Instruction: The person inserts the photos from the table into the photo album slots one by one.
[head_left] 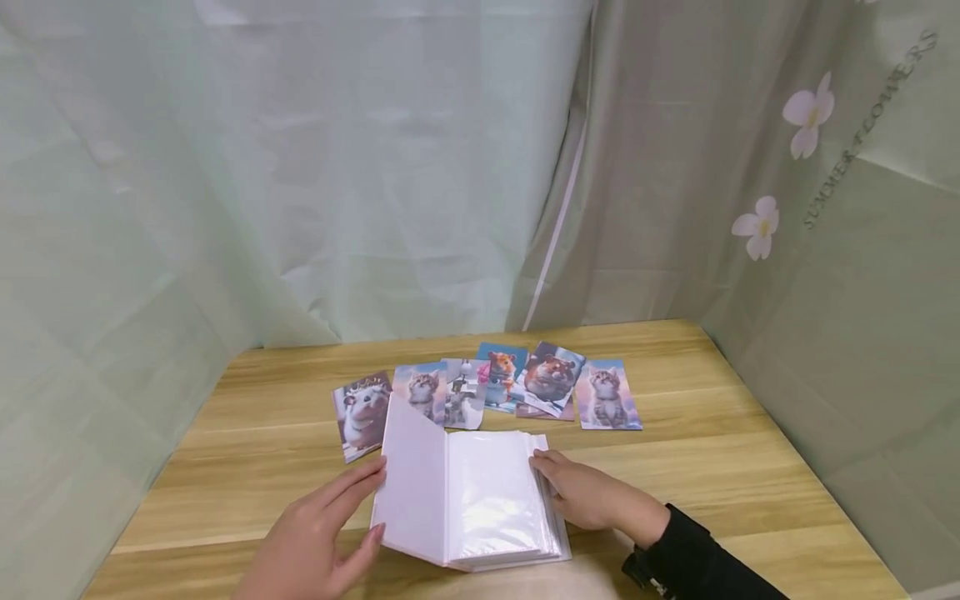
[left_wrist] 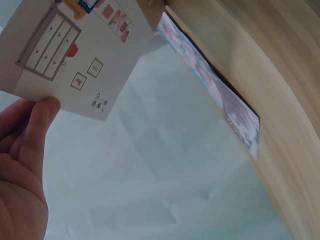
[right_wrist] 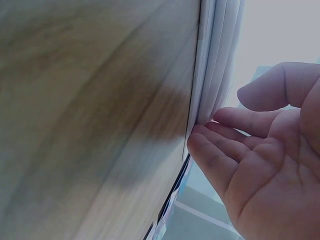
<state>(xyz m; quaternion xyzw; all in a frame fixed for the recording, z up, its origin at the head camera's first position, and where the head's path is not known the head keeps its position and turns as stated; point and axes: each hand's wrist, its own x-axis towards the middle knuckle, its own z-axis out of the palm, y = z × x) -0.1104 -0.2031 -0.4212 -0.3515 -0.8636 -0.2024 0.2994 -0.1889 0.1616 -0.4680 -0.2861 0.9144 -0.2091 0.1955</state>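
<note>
A photo album (head_left: pixel 495 492) with white inner covers and clear sleeve pages lies on the table, its front cover (head_left: pixel 414 492) raised and tilted to the left. My left hand (head_left: pixel 318 529) pinches the outer edge of this cover; in the left wrist view the cover's outside (left_wrist: pixel 75 65) carries a printed chest of drawers. At the right side of the page stack, my right hand (head_left: pixel 588 492) touches the edges with its fingertips. The right wrist view shows those fingers against the page edges (right_wrist: pixel 220 55), with the thumb held apart. The top sleeve is glossy and shows no picture.
Behind the album several animal picture cards lie in a loose row: a crowned hamster card (head_left: pixel 363 412) at left, partly overlapping cards in the middle, and a kitten card (head_left: pixel 609 396) at right. Curtains (head_left: pixel 420 167) enclose the wooden table (head_left: pixel 712 450) at its back and sides.
</note>
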